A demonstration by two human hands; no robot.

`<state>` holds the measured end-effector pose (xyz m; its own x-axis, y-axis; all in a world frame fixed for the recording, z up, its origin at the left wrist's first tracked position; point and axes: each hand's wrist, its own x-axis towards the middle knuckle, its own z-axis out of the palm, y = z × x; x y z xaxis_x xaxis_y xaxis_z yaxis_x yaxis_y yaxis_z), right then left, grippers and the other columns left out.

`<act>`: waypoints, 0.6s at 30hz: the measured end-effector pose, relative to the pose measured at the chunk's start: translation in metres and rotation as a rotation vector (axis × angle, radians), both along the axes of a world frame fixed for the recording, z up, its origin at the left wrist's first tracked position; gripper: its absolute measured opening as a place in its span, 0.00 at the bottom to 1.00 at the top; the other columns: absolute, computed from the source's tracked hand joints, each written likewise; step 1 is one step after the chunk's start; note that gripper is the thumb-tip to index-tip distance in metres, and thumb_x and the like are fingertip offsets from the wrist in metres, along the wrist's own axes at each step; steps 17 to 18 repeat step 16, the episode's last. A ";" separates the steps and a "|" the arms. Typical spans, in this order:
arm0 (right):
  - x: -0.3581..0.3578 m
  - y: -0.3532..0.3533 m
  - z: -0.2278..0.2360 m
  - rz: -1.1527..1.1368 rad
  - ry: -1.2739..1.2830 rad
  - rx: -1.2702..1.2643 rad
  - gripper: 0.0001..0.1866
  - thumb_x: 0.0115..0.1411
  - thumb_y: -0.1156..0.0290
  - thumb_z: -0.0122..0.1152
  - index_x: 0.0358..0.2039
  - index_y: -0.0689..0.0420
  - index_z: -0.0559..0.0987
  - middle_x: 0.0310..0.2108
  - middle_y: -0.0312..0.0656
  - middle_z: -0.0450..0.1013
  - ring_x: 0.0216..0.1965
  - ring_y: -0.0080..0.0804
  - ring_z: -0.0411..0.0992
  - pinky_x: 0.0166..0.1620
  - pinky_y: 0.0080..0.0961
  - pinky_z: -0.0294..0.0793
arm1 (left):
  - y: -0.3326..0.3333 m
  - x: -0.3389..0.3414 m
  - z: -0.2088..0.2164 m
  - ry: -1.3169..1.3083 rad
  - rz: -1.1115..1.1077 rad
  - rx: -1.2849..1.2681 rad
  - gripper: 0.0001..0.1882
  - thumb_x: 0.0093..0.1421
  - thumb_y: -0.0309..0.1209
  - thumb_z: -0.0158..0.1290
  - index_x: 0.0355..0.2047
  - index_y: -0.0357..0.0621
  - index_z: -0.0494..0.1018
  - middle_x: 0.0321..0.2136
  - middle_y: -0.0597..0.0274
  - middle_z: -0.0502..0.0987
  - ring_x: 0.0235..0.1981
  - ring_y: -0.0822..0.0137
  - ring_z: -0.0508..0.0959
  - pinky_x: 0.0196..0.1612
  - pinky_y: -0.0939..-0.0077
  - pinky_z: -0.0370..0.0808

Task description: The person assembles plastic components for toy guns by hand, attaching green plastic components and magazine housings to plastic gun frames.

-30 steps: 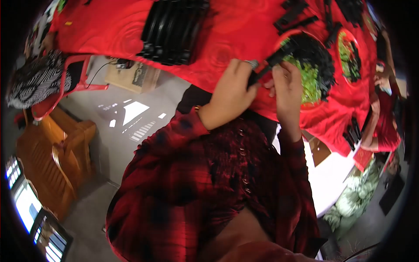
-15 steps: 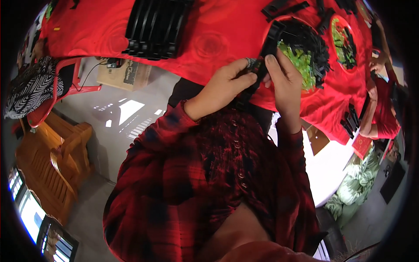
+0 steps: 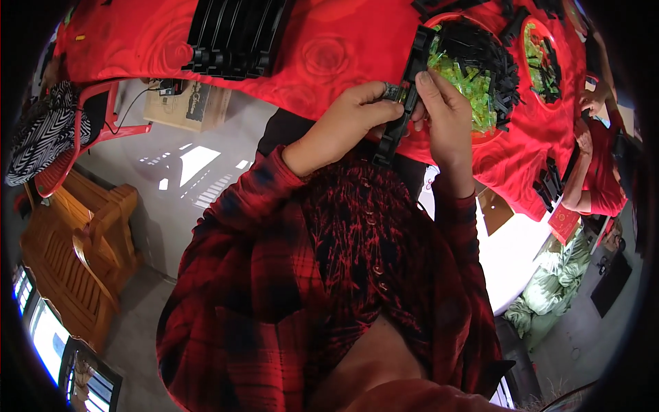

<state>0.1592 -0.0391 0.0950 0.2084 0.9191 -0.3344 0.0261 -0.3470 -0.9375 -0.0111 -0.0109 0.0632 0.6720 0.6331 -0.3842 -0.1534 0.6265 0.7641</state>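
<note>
Looking down through the head camera, I see both hands meeting at the near edge of the counter (image 3: 329,62), which is draped in a red cloth. Between them runs a long black plastic strip (image 3: 401,103), its long axis going from the near edge up and away toward a red bowl (image 3: 480,134) of green and black small parts. My left hand (image 3: 343,127) is curled, fingertips pinched on a small greyish piece (image 3: 392,91) pressed against the strip's left side. My right hand (image 3: 446,110) is closed around the strip from the right, thumb lying along it. Both touch it, so neither is nearer. Farther left on the counter lies a stack of black trays (image 3: 233,34), well apart. At the counter's far right edge another person's arm (image 3: 583,172) is at work beside a second bowl (image 3: 546,51). Nothing stands between my hands and the strip.
</note>
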 end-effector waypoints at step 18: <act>-0.004 -0.007 0.021 0.004 0.014 0.062 0.23 0.65 0.62 0.60 0.52 0.67 0.75 0.32 0.35 0.75 0.23 0.14 0.69 0.24 0.12 0.66 | -0.004 -0.008 -0.017 -0.372 -0.060 -0.091 0.22 0.67 0.38 0.51 0.54 0.35 0.67 0.44 0.56 0.77 0.44 0.62 0.80 0.48 0.66 0.78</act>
